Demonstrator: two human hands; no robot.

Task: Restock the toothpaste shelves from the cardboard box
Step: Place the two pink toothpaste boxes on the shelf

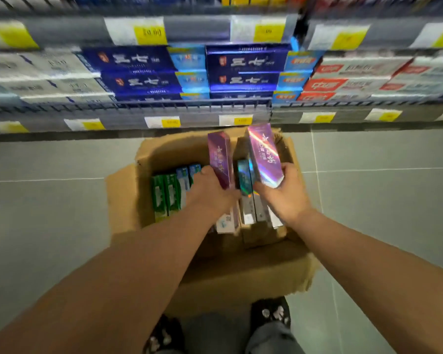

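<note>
Left hand (210,191) grips one purple carton (219,159) and right hand (283,194) grips a shinier purple carton (264,154), both nearly upright in the open cardboard box (123,200) on the floor (49,213) below the toothpaste shelves (189,106).

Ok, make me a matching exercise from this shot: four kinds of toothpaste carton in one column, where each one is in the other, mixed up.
1. green cartons
2. dark blue cartons
3. red and white cartons
4. purple cartons

a. middle of the shelf
b. one in the left hand, one in the right hand
c. left side of the cardboard box
d. right part of the shelf

Pairs: 1-c, 2-a, 3-d, 4-b
</note>
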